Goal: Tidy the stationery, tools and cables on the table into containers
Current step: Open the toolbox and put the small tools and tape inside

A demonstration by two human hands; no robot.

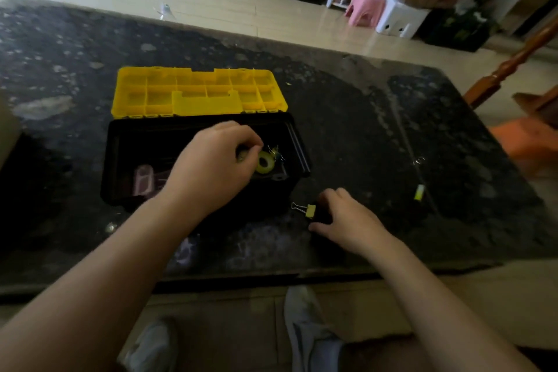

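Toolbox [199,160] of black plastic sat open on the dark speckled desk [392,118], its yellow lid [199,92] swung back flat behind it with the small divided compartments facing up. I had my left hand [217,160] reaching down into the box, fingers drawn together as if pinching something small and dark that I could not make out, just beside a yellow-green tape roll [265,162] lying on the box floor. Some small clips, too blurred to count, lay by the roll, and a pinkish object [144,180] rested at the box's left end. My right hand [347,217] lay on the desk just in front of the box's right corner, fingers curled over a black item; whether it was actually gripped I could not tell. A yellow binder clip [308,210] lay touching or nearly touching that hand's fingertips. Farther right on the desk sat a small yellow-and-white item [419,192].
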